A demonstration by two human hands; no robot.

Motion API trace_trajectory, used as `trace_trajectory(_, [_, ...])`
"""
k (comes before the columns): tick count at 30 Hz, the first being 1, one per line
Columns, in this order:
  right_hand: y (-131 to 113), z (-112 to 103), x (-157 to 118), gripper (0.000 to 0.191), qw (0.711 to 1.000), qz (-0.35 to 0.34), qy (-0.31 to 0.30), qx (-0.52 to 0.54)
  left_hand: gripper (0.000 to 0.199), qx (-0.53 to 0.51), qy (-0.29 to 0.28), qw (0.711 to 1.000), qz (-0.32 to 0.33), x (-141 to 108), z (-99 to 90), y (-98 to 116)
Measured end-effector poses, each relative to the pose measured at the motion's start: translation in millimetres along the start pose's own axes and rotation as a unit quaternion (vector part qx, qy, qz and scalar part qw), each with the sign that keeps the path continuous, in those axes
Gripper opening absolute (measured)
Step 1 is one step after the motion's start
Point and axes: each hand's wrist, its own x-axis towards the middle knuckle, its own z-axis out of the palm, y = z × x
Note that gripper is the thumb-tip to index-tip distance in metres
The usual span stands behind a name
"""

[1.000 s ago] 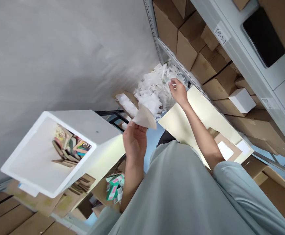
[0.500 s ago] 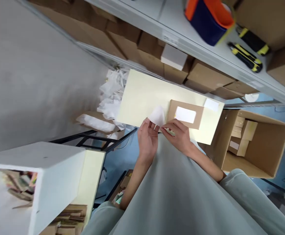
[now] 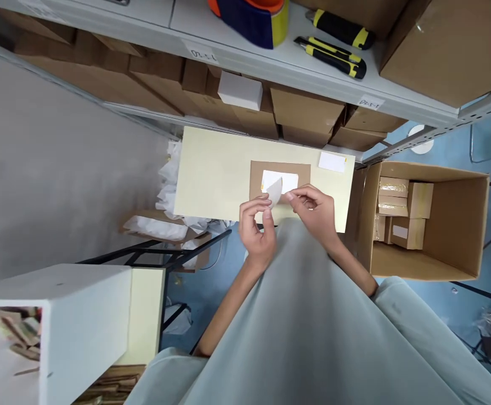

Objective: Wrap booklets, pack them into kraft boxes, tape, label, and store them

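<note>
My left hand (image 3: 258, 228) holds a curled white slip of paper (image 3: 275, 192) between its thumb and fingers, above the table. Close to the slip's right side, my right hand (image 3: 315, 211) has its thumb and forefinger pinched together. Whatever lies in that pinch is too small to make out. Beneath the slip is a flat brown cardboard box (image 3: 257, 177) bearing a white label (image 3: 290, 181), partly covered by the slip. Another white label (image 3: 332, 161) with a yellow mark lies at the table's back right.
The pale yellow tabletop (image 3: 211, 174) sits below a grey shelf (image 3: 245, 62) with two utility knives (image 3: 334, 56) and a tape dispenser (image 3: 254, 22). An open carton (image 3: 452, 225) with small boxes stands to the right. Crumpled white paper (image 3: 168, 180) is at the left.
The view has shifted to the right and levelled. The white slip, raised upright before, now hangs over the box's label, and my right hand has moved slightly away from my left.
</note>
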Motion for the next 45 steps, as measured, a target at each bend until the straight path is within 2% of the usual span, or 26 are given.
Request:
trace_trajectory(2, [-3.0,-10.5,-2.4,0.046,1.000,0.024,-0.007,0.017,0.033,0.044,-0.033,0.998,0.042,-7.2,-0.7,-4.9])
trace_trajectory(6, [-2.7,-25.4,-8.1,0.050,0.997,0.069,-0.027,0.006,0.042,0.086,-0.077,0.992,0.052,-20.7,-1.6,-17.6])
trace_trajectory(13, [14.5,-42.9,-11.7,0.049,0.988,0.123,-0.074,-0.062,0.032,0.090,-0.162,0.980,0.065,-40.2,-0.5,-34.2])
trace_trajectory(21, [11.7,-64.5,-32.9,0.053,0.985,0.122,-0.048,-0.114,0.045,0.072,-0.126,0.989,0.014,-42.0,-0.4,-38.2])
trace_trajectory(27, [17.5,-61.3,-42.0,0.054,0.982,0.143,-0.087,-0.092,0.043,0.062,-0.125,0.990,0.002,-39.6,-4.8,-42.4])
trace_trajectory(33, [24.8,-52.1,-40.8,0.051,0.982,0.170,-0.065,-0.058,0.027,0.062,-0.163,0.984,0.028,-43.3,-11.6,-50.6])
trace_trajectory(37, [25.5,-48.7,-40.6,0.047,0.980,0.170,-0.064,-0.077,0.019,0.064,-0.196,0.977,0.046,-44.2,-16.5,-53.9])
trace_trajectory(41, [27.4,-43.6,-43.1,0.033,0.984,0.130,-0.045,-0.115,0.013,0.084,-0.221,0.969,0.073,-45.4,-21.2,-52.0])
trace_trajectory(45, [29.2,-40.6,-44.7,0.022,0.986,-0.014,0.012,-0.166,0.005,0.095,-0.240,0.959,0.118,-45.5,-28.6,-44.8])
